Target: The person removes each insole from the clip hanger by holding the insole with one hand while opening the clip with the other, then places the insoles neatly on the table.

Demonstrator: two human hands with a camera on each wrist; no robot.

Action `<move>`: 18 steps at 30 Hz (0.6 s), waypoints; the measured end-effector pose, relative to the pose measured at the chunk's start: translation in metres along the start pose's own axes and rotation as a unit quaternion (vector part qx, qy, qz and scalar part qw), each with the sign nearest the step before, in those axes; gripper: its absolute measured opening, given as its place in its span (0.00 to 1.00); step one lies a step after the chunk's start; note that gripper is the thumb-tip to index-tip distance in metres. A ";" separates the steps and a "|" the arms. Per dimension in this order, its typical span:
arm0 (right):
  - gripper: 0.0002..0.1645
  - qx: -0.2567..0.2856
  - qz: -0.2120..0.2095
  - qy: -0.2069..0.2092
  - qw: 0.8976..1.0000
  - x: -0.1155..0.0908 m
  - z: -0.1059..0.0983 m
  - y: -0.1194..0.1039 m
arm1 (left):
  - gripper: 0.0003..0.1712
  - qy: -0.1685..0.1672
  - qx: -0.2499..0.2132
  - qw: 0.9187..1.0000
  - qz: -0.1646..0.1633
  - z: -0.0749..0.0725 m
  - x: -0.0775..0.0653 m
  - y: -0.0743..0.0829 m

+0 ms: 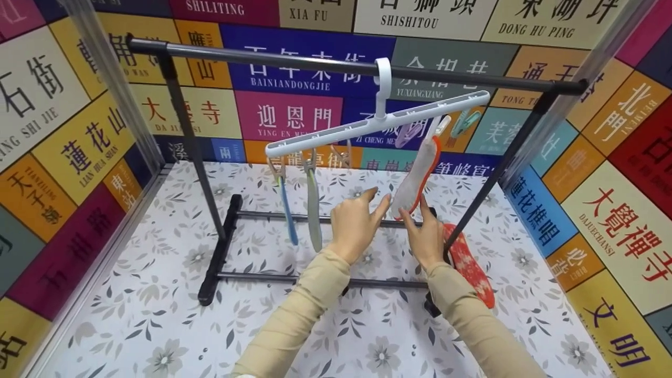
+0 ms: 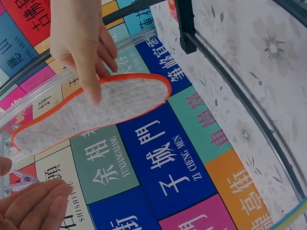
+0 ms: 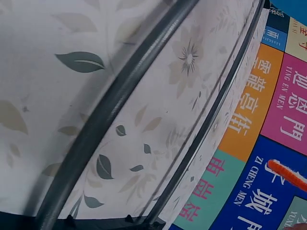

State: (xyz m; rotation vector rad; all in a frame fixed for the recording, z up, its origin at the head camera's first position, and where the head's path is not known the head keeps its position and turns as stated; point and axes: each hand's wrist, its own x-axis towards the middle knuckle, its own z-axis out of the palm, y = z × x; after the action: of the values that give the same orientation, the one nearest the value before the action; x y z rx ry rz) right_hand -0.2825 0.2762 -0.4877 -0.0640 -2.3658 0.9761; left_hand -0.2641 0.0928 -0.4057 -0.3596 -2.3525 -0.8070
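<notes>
A grey-white insole with an orange-red edge hangs toe down from a clip on the pale hanger. My right hand pinches its lower part; in the left wrist view the thumb lies on the pale face and the other fingers are behind. To the left of the insole is my left hand, fingers extended, apart from it and holding nothing. Only the insole's orange edge shows in the right wrist view. A grey-green insole and a blue one hang from clips at the hanger's left end.
The hanger hooks over the top bar of a black rack. A red patterned insole lies by the rack's right foot. Purple and green clips hang at the hanger's right. Lower rails cross above the floral tabletop.
</notes>
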 end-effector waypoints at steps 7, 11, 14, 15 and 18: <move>0.19 -0.019 -0.022 0.040 0.999 0.010 0.009 -0.004 | 0.24 -0.011 -0.012 1.000 -0.003 -0.001 0.016 0.009; 0.21 -0.023 -0.035 0.058 0.997 0.010 0.009 -0.005 | 0.24 -0.012 -0.006 1.000 0.001 0.003 0.025 0.011; 0.23 -0.024 -0.044 0.069 0.996 0.007 0.009 -0.005 | 0.23 -0.015 0.001 1.000 -0.001 0.006 0.030 0.011; 0.24 -0.026 -0.047 0.072 0.996 0.006 0.008 -0.005 | 0.23 -0.018 0.003 1.000 -0.002 0.008 0.031 0.011; 0.22 -0.025 -0.049 0.078 0.995 0.002 0.008 -0.003 | 0.24 -0.036 0.007 0.999 -0.008 0.013 0.034 0.011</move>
State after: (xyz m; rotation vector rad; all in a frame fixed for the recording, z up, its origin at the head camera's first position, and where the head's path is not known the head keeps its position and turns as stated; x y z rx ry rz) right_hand -0.2877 0.2695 -0.4898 -0.0414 -2.2287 0.8358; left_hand -0.2918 0.1112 -0.3880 -0.3708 -2.4298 -0.7953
